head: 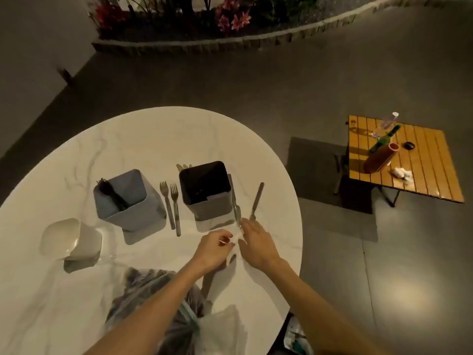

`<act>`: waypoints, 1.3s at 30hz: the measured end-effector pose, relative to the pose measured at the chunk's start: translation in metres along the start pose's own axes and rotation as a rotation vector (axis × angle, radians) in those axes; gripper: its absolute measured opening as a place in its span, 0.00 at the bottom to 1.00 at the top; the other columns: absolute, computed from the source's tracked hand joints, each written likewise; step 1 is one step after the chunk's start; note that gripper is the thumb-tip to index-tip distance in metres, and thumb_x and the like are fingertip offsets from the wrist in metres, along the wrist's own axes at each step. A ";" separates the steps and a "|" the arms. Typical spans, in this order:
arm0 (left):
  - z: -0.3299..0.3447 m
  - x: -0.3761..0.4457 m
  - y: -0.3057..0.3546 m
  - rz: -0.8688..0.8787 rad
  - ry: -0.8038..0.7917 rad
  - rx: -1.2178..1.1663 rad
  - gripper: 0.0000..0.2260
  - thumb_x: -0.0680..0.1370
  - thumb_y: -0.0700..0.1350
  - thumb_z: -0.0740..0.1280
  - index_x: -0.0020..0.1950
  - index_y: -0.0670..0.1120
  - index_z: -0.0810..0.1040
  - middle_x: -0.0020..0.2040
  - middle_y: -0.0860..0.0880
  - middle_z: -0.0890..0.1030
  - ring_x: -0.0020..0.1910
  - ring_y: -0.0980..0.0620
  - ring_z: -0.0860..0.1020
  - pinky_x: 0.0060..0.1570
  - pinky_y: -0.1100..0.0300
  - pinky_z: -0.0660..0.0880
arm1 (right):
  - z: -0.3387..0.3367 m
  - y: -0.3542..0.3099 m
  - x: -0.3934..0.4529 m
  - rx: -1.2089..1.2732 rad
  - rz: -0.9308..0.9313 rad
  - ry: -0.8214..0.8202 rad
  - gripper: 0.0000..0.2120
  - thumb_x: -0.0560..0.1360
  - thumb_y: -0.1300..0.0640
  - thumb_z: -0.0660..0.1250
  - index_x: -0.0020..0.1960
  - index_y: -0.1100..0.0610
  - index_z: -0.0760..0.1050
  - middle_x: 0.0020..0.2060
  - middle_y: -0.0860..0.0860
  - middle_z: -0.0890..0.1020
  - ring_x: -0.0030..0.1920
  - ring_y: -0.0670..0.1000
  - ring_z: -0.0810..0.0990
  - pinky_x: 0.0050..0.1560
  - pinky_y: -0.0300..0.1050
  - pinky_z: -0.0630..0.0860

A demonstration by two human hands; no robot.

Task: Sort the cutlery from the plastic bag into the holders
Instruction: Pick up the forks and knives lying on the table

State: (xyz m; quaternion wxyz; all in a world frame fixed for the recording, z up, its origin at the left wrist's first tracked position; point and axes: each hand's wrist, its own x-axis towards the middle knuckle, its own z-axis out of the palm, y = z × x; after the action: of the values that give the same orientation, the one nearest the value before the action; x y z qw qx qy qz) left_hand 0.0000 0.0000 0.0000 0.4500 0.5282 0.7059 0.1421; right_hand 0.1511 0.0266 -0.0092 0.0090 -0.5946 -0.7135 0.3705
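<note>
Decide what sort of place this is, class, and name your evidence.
Probably a patio or indoor garden seating area: a stone-edged flower bed, grey paved floor, a round marble table and a slatted folding table.

The far half of the surface (133, 134) lies bare, giving open passage behind the blue holder (128, 201) and the dark holder (207, 190). Between the two holders, two forks (172, 204) fill the gap. A knife (235, 201) lies against the dark holder's right side, with another utensil (256, 201) just beside it. A white cup (71, 239) lies tipped near the left edge. The plastic bag (163, 303) crowds the near edge.
</note>
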 end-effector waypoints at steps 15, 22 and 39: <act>0.015 0.015 -0.026 -0.076 0.008 -0.031 0.10 0.81 0.38 0.67 0.60 0.46 0.82 0.56 0.50 0.85 0.56 0.51 0.82 0.57 0.62 0.78 | 0.028 0.044 -0.025 -0.257 -0.315 0.015 0.23 0.86 0.47 0.51 0.79 0.53 0.64 0.80 0.49 0.62 0.81 0.55 0.54 0.78 0.50 0.52; 0.031 0.035 -0.009 -0.220 0.074 -0.178 0.15 0.83 0.40 0.63 0.70 0.43 0.76 0.64 0.46 0.81 0.62 0.47 0.79 0.67 0.51 0.74 | 0.013 0.022 0.013 0.037 0.202 0.288 0.38 0.74 0.32 0.67 0.75 0.53 0.63 0.71 0.52 0.68 0.66 0.54 0.73 0.62 0.47 0.79; 0.019 0.028 -0.019 -0.134 0.134 -0.111 0.08 0.82 0.38 0.65 0.55 0.49 0.82 0.49 0.53 0.85 0.49 0.56 0.82 0.58 0.54 0.81 | 0.015 0.004 0.032 -0.140 0.366 0.144 0.16 0.80 0.51 0.67 0.64 0.57 0.76 0.59 0.53 0.73 0.58 0.53 0.74 0.57 0.47 0.79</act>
State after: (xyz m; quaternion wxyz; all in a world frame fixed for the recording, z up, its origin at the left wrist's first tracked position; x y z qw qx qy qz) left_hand 0.0022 0.0110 -0.0371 0.4389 0.4436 0.7591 0.1854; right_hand 0.1385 0.0465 -0.0364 -0.0490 -0.7383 -0.6152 0.2720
